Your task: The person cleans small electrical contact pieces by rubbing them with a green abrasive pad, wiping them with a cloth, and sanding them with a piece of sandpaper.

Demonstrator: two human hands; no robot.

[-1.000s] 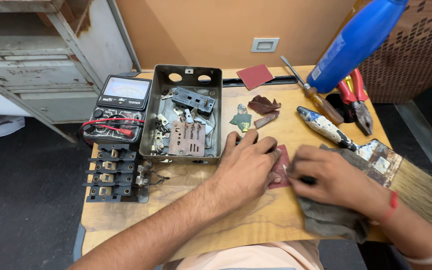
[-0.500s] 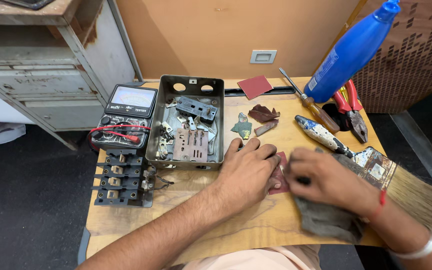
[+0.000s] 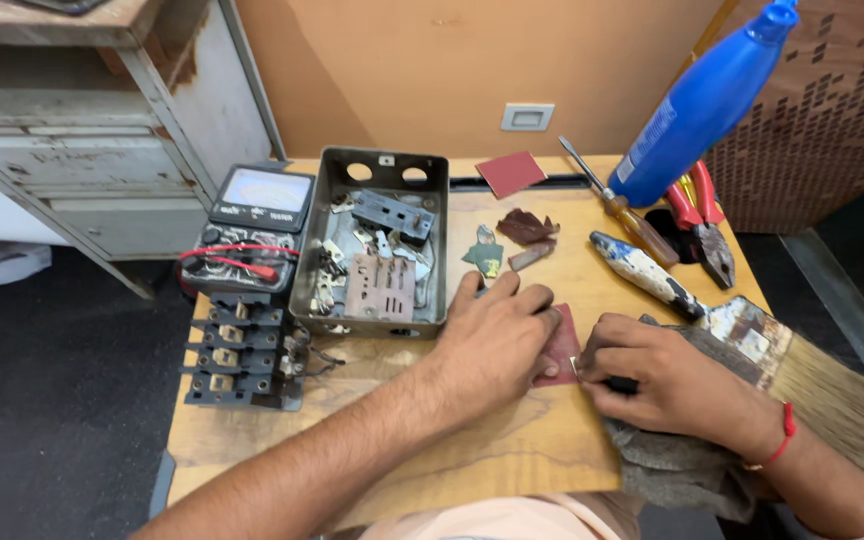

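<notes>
Sanding looks underway: the left hand (image 3: 500,335) presses flat on the red sandpaper (image 3: 560,345) on the worktop (image 3: 472,450), while the right hand (image 3: 652,375) pinches a small metal part (image 3: 574,367) at the sheet's edge, calling for firm strokes.

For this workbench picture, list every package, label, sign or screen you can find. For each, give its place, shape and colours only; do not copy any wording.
Meter screen: back left of the table, pale rectangular dial window on a black multimeter.
Bottle label: back right, small pale strip on the tilted blue plastic bottle.
Wall plate: on the orange wall behind the table, small white rectangle; blank as far as can be seen.
No signs in view.
</notes>
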